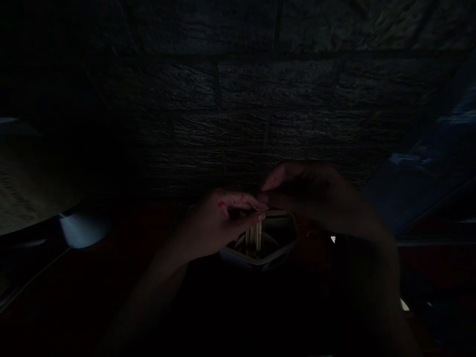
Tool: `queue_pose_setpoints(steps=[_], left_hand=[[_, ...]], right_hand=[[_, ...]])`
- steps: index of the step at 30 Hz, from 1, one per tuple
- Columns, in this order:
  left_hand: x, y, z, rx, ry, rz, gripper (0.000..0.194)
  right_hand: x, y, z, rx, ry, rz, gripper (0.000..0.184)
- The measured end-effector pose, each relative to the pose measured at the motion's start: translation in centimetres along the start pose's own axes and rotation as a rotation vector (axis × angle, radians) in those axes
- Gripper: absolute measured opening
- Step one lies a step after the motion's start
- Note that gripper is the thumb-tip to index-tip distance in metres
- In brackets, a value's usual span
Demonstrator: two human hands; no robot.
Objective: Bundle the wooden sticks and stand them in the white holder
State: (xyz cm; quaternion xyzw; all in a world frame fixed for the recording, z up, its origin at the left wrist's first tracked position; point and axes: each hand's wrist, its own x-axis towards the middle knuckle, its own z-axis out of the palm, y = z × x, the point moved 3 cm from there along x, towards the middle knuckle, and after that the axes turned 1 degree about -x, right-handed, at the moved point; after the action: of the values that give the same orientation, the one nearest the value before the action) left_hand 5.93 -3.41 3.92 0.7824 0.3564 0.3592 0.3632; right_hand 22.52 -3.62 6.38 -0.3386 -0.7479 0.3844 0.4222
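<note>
In very dim light, my left hand point(226, 218) reaches over a dark, angular-rimmed container point(275, 258), its thumb and fingers pinched together. Red marks show near its knuckle and on a finger. Several pale thin sticks point(255, 240) stand in the container just under those fingertips; I cannot tell whether the fingers grip them. My right hand point(316, 193) comes in from the right, fingers curled and thumb close to the left fingertips. Anything held between the fingertips of either hand is too small and dark to make out.
A dark brick-patterned wall point(241, 89) rises behind the container. On the left are a tan woven-looking object point(33, 183) and a pale cone-shaped object point(84, 230). A bluish slanted panel point(420, 158) leans at the right. The reddish dark surface point(148, 233) lies beneath.
</note>
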Motion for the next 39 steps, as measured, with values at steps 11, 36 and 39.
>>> queue_pose_setpoints(steps=[11, 36, 39], left_hand=[[-0.1, -0.4, -0.9, 0.129, 0.073, 0.044, 0.017], [-1.0, 0.4, -4.3, 0.226, 0.3, 0.039, 0.016], [-1.7, 0.9, -5.6, 0.205, 0.408, 0.034, 0.013]], right_hand=[[-0.5, 1.6, 0.3, 0.029, -0.279, 0.15, 0.045], [0.0, 1.3, -0.2, -0.002, -0.031, 0.137, 0.036], [0.0, 1.7, -0.9, -0.005, 0.045, 0.17, 0.039]])
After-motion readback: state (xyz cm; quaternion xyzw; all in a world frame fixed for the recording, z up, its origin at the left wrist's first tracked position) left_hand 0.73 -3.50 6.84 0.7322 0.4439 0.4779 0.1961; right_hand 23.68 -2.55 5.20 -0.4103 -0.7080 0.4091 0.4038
